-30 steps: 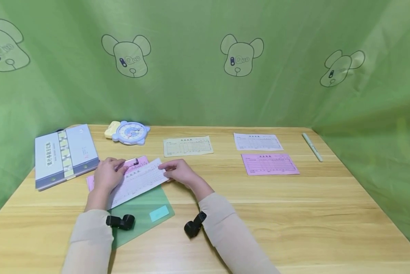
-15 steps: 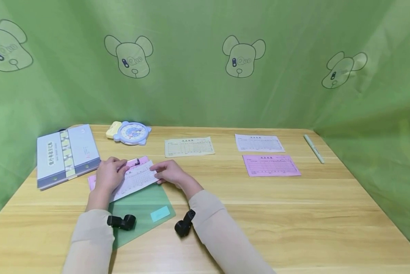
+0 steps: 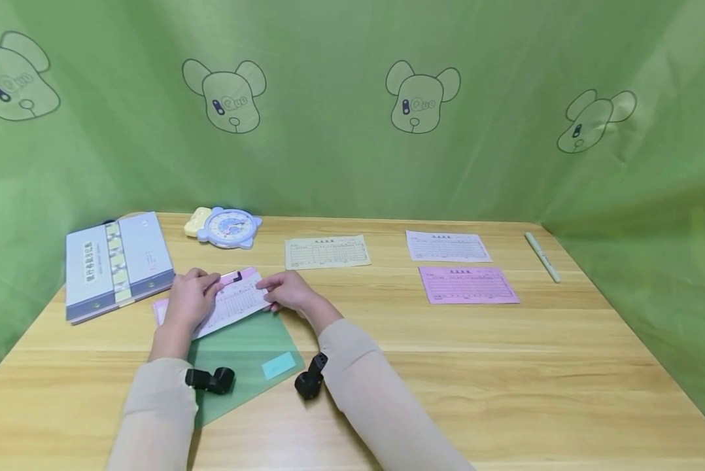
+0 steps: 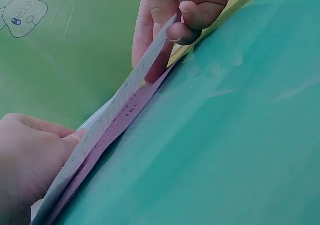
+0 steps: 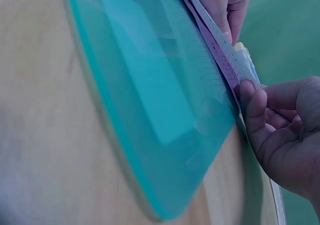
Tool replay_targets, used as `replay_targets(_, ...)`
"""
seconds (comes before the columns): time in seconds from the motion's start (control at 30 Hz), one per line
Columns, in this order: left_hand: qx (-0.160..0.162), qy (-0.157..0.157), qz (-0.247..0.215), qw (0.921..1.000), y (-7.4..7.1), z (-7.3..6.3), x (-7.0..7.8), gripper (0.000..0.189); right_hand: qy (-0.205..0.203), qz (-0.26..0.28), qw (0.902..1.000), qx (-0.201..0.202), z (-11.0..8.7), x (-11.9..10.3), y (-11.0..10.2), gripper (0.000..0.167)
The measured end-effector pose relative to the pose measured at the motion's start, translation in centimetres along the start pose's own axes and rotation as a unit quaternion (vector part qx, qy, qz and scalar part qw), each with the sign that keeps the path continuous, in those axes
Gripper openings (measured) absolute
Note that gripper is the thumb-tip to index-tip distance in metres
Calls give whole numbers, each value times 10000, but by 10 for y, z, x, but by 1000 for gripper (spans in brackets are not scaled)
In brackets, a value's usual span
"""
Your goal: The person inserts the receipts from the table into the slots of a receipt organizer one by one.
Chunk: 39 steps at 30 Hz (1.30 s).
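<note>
My left hand (image 3: 189,302) is at the far edge of a see-through green folder (image 3: 243,356), thumb and forefinger at a small metal clip (image 3: 231,278) there. The hand hides part of the clip. A white printed slip (image 3: 230,309) lies tilted over a pink slip (image 3: 248,273) on the folder's upper part. My right hand (image 3: 292,291) pinches the white slip's right end between thumb and fingers. In the left wrist view, the white slip stands slightly apart from the pink slip (image 4: 117,125) under it. A light-blue label (image 3: 278,365) shows near the folder's lower right corner.
A blue-grey binder (image 3: 143,242) lies close left of my left hand. Behind stand a blue toy clock (image 3: 230,227) and a yellow block (image 3: 197,221). A pale green slip (image 3: 327,252), a white slip (image 3: 448,246), a pink slip (image 3: 469,284) and a pen (image 3: 542,256) lie to the right.
My right hand has moved left and slightly down, carrying the white slip further over the pink slip and toward the clip. My left hand has stayed at the clip.
</note>
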<state>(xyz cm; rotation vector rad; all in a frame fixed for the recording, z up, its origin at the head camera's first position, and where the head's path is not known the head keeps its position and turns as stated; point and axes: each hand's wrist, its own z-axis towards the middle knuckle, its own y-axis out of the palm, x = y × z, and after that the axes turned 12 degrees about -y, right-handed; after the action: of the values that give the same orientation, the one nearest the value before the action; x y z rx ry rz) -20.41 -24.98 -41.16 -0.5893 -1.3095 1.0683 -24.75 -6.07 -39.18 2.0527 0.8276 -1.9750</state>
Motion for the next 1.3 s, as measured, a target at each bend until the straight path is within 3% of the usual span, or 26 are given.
replay_targets(0.5, 107, 85, 9, 9999, 2, 1, -2, 27, -62, -332, 9992, 215, 12, -3, 8, 30)
replay_targets(1.03, -6, 35, 115, 9999, 1, 2, -2, 28, -134, -655, 9975, 237, 14, -7, 8, 30)
replay_targets(1.3, -91, -98, 125, 9998, 0, 0, -2, 31, -261, 157, 9995, 115, 6, 1, 3, 32)
